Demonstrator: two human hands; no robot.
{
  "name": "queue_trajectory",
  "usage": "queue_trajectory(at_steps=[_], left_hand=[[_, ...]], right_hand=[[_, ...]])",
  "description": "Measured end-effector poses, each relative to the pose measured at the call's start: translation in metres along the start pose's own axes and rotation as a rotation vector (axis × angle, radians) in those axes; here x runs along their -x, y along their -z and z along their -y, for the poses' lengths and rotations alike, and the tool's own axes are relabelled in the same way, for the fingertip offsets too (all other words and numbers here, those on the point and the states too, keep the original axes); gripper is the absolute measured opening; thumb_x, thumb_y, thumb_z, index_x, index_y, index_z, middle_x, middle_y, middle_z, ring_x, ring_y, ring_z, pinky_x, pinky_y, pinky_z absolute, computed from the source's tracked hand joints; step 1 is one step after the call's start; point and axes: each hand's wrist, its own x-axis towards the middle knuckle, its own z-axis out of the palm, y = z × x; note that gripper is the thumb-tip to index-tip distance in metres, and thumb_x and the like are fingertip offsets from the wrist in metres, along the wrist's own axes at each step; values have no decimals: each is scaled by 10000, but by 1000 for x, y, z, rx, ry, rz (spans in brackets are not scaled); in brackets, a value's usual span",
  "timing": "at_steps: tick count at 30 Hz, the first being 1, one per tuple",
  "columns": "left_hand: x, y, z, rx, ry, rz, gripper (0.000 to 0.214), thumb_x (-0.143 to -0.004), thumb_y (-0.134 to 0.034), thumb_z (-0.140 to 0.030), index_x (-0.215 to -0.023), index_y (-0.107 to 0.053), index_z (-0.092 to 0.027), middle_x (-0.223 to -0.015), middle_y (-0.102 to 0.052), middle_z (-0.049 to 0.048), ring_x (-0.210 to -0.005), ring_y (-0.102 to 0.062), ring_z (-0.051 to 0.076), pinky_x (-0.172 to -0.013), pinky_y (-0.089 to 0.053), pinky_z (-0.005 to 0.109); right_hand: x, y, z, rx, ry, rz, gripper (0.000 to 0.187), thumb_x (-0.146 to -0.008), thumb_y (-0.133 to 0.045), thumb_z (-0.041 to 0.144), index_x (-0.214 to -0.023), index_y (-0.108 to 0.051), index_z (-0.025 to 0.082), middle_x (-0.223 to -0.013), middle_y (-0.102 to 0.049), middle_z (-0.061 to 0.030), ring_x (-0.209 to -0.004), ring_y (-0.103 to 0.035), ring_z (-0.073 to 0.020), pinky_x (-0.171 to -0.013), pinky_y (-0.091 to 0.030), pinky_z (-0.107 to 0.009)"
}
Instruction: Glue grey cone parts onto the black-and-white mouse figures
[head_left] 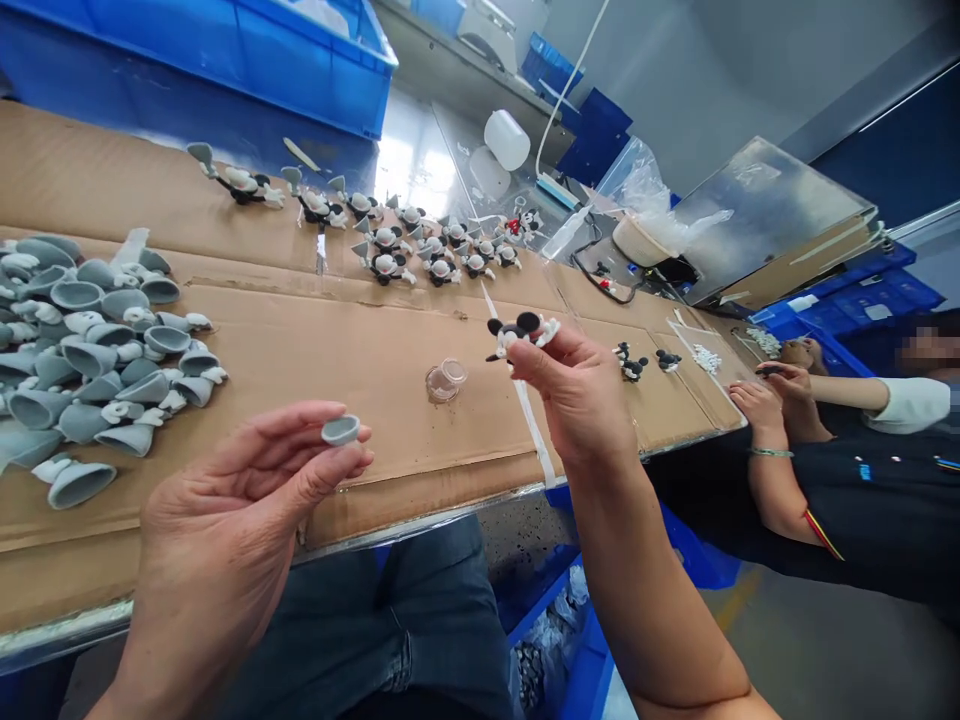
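Note:
Between the thumb and fingers of my left hand (247,510) is a grey cone-shaped piece (341,430), its oval open end facing up. My right hand (581,390) pinches a small black-and-white mouse figurine (517,330) with round black ears. The two hands are apart, above the cardboard-covered table (390,350). A small clear cup (451,372) stands between them. To the left lies a heap of grey cone pieces (97,340) with white hand-shaped parts. Beyond my hands, several assembled figurines (390,265) with grey cones rest in rows.
A large blue crate (300,70) stands at the back left. More black figurine parts (634,362) and small white pieces (706,358) lie to the right. Nearby, a co-worker's hands (761,400) hold a dark piece. A white container (506,140) lies on its side at the back.

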Motion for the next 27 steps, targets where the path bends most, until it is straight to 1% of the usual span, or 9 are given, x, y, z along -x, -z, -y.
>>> queue_trajectory(at_steps=[3, 5, 7, 12, 16, 20, 23, 25, 27], left_hand=[[2, 0, 1, -7, 44, -8, 361, -573, -977, -299, -880, -806, -212, -841, -816, 44, -764, -784, 186, -779, -613, 162], [3, 1, 1, -10, 54, -14, 353, -591, -971, -309, -886, -805, -206, -854, -816, 48, -776, -785, 191, -796, -613, 174], [3, 1, 2, 0, 78, -34, 365, -588, -973, -324, -884, -803, -196, -871, -815, 55, -770, -783, 191, -803, -613, 181], [0, 4, 2, 3, 203, -89, 505, -495, -1004, -408, -894, -798, -175, -868, -809, 84, -739, -778, 206, -766, -610, 167], [-3, 7, 4, 1, 186, -76, 476, -518, -997, -394, -902, -797, -195, -876, -810, 77, -742, -783, 216, -758, -613, 172], [-3, 10, 6, 1, 161, -79, 476, -520, -997, -370, -915, -796, -194, -894, -814, 82, -778, -787, 226, -773, -612, 178], [-1, 10, 3, 32, 203, -27, 438, -536, -995, -343, -898, -800, -191, -876, -814, 92, -803, -788, 238, -782, -621, 204], [2, 8, 0, 81, 231, 23, 396, -526, -1000, -330, -849, -809, -205, -834, -813, 87, -771, -787, 241, -758, -636, 228], [6, 5, -3, 123, 250, 65, 352, -513, -1005, -316, -794, -816, -220, -802, -811, 79, -718, -783, 230, -705, -640, 224]], right_hand=[[8, 8, 0, -183, -189, -33, 288, -556, -961, 320, -729, -769, 192, -751, -708, 27, -658, -596, -84, -589, -473, -183], [13, 12, -2, -238, -245, -34, 329, -554, -971, 374, -737, -772, 187, -750, -714, 19, -643, -613, -82, -571, -494, -171], [16, 14, -4, -268, -271, -26, 359, -547, -979, 405, -733, -773, 178, -729, -712, 13, -621, -623, -83, -541, -508, -162], [12, 15, -6, -335, -327, -5, 424, -513, -993, 448, -706, -771, 143, -669, -699, 3, -556, -611, -70, -500, -532, -146], [8, 14, -7, -362, -346, 5, 435, -493, -998, 455, -686, -766, 142, -660, -699, 5, -529, -599, -64, -493, -537, -147], [13, 11, -5, -378, -355, 9, 420, -487, -1009, 422, -690, -773, 140, -676, -707, -4, -551, -617, -72, -520, -542, -150], [24, 5, 0, -402, -362, 20, 383, -510, -1013, 380, -702, -779, 146, -712, -712, -8, -588, -643, -89, -569, -563, -176], [35, 0, 4, -430, -370, 31, 365, -536, -1008, 373, -710, -781, 146, -735, -713, -14, -603, -646, -97, -586, -565, -190], [49, -6, 7, -458, -384, 46, 347, -576, -994, 379, -726, -787, 145, -742, -706, -21, -613, -637, -100, -596, -555, -195]])
